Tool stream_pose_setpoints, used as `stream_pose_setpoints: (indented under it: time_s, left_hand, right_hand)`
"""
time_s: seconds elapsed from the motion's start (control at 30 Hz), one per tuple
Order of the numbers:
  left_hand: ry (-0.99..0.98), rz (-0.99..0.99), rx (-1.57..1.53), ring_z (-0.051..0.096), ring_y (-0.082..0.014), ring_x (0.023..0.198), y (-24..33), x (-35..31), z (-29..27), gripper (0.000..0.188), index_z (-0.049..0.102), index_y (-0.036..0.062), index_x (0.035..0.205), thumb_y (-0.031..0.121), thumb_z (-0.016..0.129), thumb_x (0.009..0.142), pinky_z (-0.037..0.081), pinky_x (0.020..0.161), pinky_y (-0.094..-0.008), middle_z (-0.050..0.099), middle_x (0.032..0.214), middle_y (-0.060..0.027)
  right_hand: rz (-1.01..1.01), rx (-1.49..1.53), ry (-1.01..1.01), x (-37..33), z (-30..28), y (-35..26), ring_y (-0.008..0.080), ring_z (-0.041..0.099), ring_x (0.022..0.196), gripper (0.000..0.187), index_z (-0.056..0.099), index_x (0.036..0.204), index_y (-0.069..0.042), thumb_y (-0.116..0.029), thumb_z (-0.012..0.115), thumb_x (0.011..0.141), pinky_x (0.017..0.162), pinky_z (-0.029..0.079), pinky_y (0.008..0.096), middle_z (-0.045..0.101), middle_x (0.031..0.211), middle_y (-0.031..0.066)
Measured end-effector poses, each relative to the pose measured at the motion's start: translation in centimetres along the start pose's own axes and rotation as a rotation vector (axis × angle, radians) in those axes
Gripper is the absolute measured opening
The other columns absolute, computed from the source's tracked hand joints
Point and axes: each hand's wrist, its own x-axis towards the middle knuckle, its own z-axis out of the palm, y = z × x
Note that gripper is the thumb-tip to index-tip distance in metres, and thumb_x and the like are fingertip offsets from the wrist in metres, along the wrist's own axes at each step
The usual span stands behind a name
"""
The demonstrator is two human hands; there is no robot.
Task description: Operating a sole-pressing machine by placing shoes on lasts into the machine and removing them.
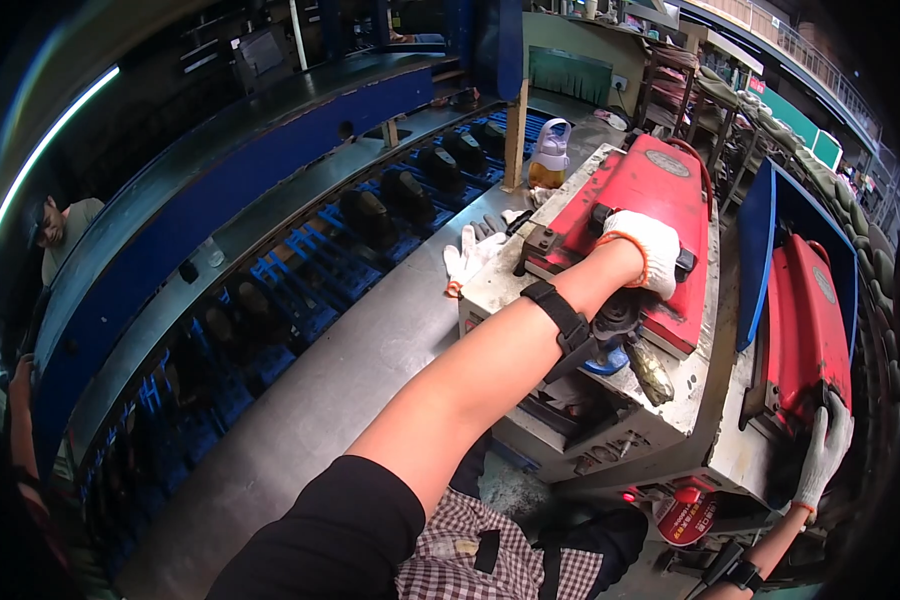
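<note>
My left hand (pixel 644 246), in a white knit glove with an orange cuff, is closed around a black handle (pixel 684 262) on the red lid (pixel 630 195) of a cream machine. Under that wrist, a dark rounded form (pixel 616 314) and a worn, tape-wrapped piece (pixel 652 374) show at the machine's front. At the far right, my right hand (pixel 826 448), gloved the same way, has its fingers curled on the black handle (pixel 820 397) at the front of a second red lid (pixel 802 310). The palm sides of both hands are hidden.
Loose white gloves (pixel 468 258) and a bottle of amber liquid (pixel 548 160) stand left of the first machine. A grey metal ledge (pixel 300 400) borders a long blue machine (pixel 220 200) with dark shoe-shaped forms. Another person (pixel 65 225) is at far left. A blue panel (pixel 757 255) divides the two red lids.
</note>
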Motion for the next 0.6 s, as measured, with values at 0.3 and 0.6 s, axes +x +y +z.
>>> stream_pose_setpoints:
  time_s: [0.3, 0.6]
  left_hand:
    - [0.036, -0.005, 0.033, 0.075, -0.0354, 0.094, -0.8, 0.6, -0.6, 0.047, 0.082, 0.0079, 0.102, 0.042, 0.073, 0.072, 0.059, 0.084, -0.0452, 0.078, 0.101, -0.0170]
    - [0.013, -0.026, -0.009, 0.076, -0.0353, 0.093, 0.1, -0.9, 1.0, 0.041, 0.081, 0.0052, 0.101, 0.032, 0.070, 0.072, 0.060, 0.086, -0.0447, 0.078, 0.098, -0.0192]
  right_hand:
    - [0.001, 0.027, -0.003, 1.4, 0.1, -0.9, 0.0312, 0.060, 0.123, 0.031, 0.066, 0.130, -0.001, -0.019, 0.057, 0.106, 0.109, 0.043, 0.0422, 0.067, 0.130, 0.0140]
    - [0.033, -0.029, -0.090, -0.2, -1.0, -1.5, 0.0350, 0.056, 0.122, 0.030, 0.066, 0.124, -0.001, -0.020, 0.055, 0.105, 0.111, 0.040, 0.0452, 0.067, 0.121, 0.0147]
